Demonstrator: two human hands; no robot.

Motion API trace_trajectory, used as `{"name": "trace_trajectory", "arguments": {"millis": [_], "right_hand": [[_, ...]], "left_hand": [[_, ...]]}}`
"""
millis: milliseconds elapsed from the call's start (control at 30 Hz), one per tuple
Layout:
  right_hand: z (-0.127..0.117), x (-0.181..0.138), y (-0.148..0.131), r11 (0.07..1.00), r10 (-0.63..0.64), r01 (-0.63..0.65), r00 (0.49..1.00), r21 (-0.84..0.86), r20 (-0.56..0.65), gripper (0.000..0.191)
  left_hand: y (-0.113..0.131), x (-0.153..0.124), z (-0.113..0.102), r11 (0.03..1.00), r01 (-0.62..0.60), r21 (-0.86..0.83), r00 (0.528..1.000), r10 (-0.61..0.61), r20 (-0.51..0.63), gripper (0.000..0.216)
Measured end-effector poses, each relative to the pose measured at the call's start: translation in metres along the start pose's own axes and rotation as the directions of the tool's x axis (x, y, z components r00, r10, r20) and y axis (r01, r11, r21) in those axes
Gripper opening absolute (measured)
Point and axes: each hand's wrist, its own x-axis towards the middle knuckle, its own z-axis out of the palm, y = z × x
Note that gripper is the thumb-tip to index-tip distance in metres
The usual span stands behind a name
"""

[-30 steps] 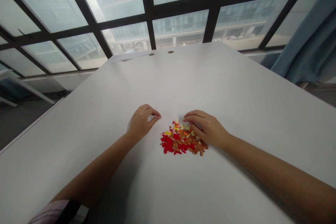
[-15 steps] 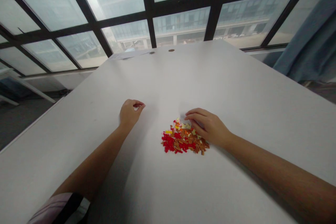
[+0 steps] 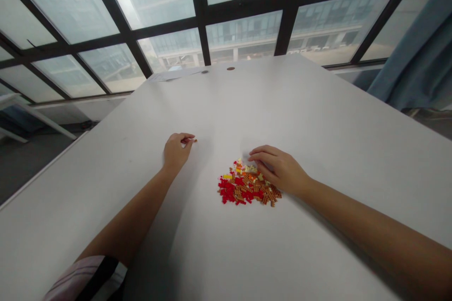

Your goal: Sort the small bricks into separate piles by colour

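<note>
On the left part of the white table [image 3: 219, 254], my left hand [image 3: 175, 153] has its thumb and forefinger close together. A small brown building brick [image 3: 196, 140] shows right at those fingertips, seemingly pinched there. My right hand [image 3: 278, 168] rests at the upper right of a pile of small building bricks [image 3: 243, 190], covering part of it. Its fingers are loosely bent and apart, with no brick visible between them. Red bricks fill the pile's left side and brown ones its right. Yellow, orange, cream and pink bricks lie toward the far end.
Two round discs or hole covers [image 3: 230, 68] and some white paper sheets [image 3: 173, 75] are at the table's far edge. Beyond stands a dark-framed window [image 3: 243, 7]. A blue curtain [image 3: 413, 56] hangs at the right, and another white table [image 3: 10, 101] stands far left.
The brown brick at my left fingertips has come into sight, and the forefinger has lifted slightly off the thumb. My right hand and the pile look the same.
</note>
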Motion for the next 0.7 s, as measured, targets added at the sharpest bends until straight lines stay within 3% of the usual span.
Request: {"name": "trace_trajectory", "arguments": {"millis": [167, 267, 467, 600, 700], "right_hand": [[0.000, 0.001, -0.001, 1.000, -0.020, 0.020, 1.000, -0.013, -0.008, 0.023], [-0.001, 0.001, -0.002, 1.000, -0.017, 0.017, 1.000, -0.010, 0.000, 0.023], [-0.001, 0.002, -0.002, 1.000, -0.014, 0.014, 1.000, -0.001, 0.005, 0.024], [-0.001, 0.002, -0.002, 1.000, -0.007, 0.007, 1.000, -0.004, 0.016, 0.024], [-0.001, 0.002, -0.001, 1.000, -0.006, 0.006, 1.000, -0.005, 0.018, 0.024]], "left_hand": [[0.008, -0.005, -0.008, 0.997, -0.056, -0.051, 0.998, 0.054, -0.030, 0.010], [0.024, -0.014, -0.012, 0.978, -0.166, -0.122, 0.984, 0.173, 0.045, 0.005], [0.063, -0.036, -0.009, 0.888, -0.342, -0.307, 0.862, 0.427, 0.275, 0.008], [0.073, -0.042, -0.007, 0.859, -0.394, -0.326, 0.788, 0.499, 0.361, 0.015], [0.075, -0.041, -0.008, 0.853, -0.406, -0.329, 0.770, 0.513, 0.379, 0.011]]}}
